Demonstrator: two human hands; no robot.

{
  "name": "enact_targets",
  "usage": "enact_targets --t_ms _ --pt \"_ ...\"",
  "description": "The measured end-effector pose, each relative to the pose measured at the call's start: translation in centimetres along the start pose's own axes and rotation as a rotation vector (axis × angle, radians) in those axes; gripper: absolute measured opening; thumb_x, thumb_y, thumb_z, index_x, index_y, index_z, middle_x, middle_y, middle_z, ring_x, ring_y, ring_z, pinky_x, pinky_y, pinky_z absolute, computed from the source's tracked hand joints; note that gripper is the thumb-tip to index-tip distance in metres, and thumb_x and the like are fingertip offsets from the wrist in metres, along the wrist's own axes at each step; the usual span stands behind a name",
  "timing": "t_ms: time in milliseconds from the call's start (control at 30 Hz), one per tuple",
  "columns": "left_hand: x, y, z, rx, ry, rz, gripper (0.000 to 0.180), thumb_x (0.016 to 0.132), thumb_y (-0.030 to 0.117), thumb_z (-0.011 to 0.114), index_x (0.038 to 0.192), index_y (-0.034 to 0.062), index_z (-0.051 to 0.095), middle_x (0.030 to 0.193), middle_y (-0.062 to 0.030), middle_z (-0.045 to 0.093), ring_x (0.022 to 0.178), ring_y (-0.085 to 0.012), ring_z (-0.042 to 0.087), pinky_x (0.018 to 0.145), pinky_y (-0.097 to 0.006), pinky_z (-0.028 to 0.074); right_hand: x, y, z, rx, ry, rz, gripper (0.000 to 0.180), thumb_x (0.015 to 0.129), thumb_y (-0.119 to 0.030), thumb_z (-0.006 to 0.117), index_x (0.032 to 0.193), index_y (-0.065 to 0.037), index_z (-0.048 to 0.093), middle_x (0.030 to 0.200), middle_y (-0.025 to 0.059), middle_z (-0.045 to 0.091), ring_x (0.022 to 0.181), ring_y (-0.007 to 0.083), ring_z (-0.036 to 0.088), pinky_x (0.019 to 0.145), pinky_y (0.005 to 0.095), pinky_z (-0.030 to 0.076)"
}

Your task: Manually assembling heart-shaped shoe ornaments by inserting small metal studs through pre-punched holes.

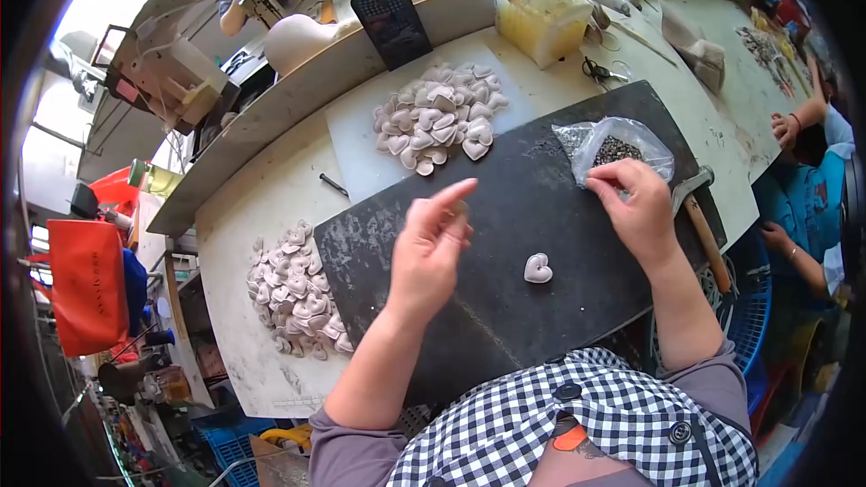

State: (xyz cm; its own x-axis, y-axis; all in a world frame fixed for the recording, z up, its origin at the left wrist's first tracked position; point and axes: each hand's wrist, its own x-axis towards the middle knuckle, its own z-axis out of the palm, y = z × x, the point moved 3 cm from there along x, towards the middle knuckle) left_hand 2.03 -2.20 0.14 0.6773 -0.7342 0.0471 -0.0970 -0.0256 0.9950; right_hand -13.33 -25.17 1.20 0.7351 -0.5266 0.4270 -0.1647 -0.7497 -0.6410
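One pale, padded heart-shaped piece [538, 268] lies alone on the dark work board [505, 307], between my two hands. Over the board's left half my left hand [429, 257] hovers with its index finger stretched out and the others loosely bent; nothing shows in it. My right hand [636, 207] is at the near edge of a clear plastic bag [651, 146] of small dark metal bits [617, 150]. Its thumb and index finger are pinched together, and whatever lies between them is too small to make out.
A pile of pale hearts [437, 117] sits on a white sheet, another heap [298, 293] at the table's left. A hammer [706, 239] lies at the board's right edge. Scissors [603, 72] and a tub of yellow stuff [541, 22] stand behind. A co-worker's arm [803, 117] is at right.
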Motion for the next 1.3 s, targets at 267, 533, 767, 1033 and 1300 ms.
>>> enact_targets --t_ms 267,533,767,1033,1300 --pt "-2.5 -0.1 4.2 -0.362 -0.012 -0.348 0.028 0.094 0.007 0.069 0.119 -0.0025 0.060 0.104 -0.0065 0.068 0.089 -0.0114 0.066 0.079 -0.026 0.055 -2.4 -5.5 1.6 0.568 -0.213 0.149 0.012 0.083 0.002 0.075 0.093 -0.002 0.071 0.091 0.0070 0.070 0.084 0.0151 0.067 0.074 0.0264 0.054" --pt "-3.2 0.8 4.8 -0.143 -0.007 -0.185 0.021 0.092 -0.002 0.065 0.113 -0.0022 0.063 0.104 -0.0071 0.070 0.094 -0.0106 0.067 0.083 -0.024 0.054 -2.7 -6.3 3.2 0.542 -0.258 0.071 0.013 0.077 0.000 0.080 0.087 -0.004 0.073 0.095 0.0060 0.060 0.085 0.0170 0.063 0.075 0.0276 0.053" --pt "-3.8 2.0 5.0 -0.216 -0.001 -0.302 0.020 0.094 -0.003 0.060 0.114 -0.0045 0.061 0.107 -0.0097 0.069 0.094 -0.0134 0.069 0.083 -0.027 0.058 -3.1 -6.8 2.9 0.348 -0.182 -0.052 0.014 0.074 -0.003 0.081 0.085 -0.006 0.072 0.095 0.0073 0.061 0.086 0.0221 0.060 0.075 0.0339 0.051" --pt "-4.7 2.1 5.2 -0.074 -0.041 -0.196 0.018 0.096 0.001 0.061 0.114 -0.0046 0.061 0.104 -0.0093 0.070 0.091 -0.0127 0.069 0.083 -0.027 0.058 -3.6 -7.7 1.9 0.185 -0.192 -0.272 0.015 0.077 -0.002 0.077 0.088 -0.006 0.067 0.096 0.0085 0.061 0.090 0.0270 0.058 0.078 0.0371 0.049" --pt "-5.9 2.7 5.7 0.155 0.059 -0.011 0.010 0.090 0.005 0.068 0.098 0.0001 0.065 0.087 -0.0091 0.067 0.074 -0.0145 0.068 0.065 -0.027 0.054 -5.4 -7.7 2.2 0.539 -0.294 -0.035 0.019 0.082 0.003 0.071 0.096 -0.003 0.061 0.091 0.0109 0.061 0.079 0.0275 0.061 0.069 0.0355 0.051"
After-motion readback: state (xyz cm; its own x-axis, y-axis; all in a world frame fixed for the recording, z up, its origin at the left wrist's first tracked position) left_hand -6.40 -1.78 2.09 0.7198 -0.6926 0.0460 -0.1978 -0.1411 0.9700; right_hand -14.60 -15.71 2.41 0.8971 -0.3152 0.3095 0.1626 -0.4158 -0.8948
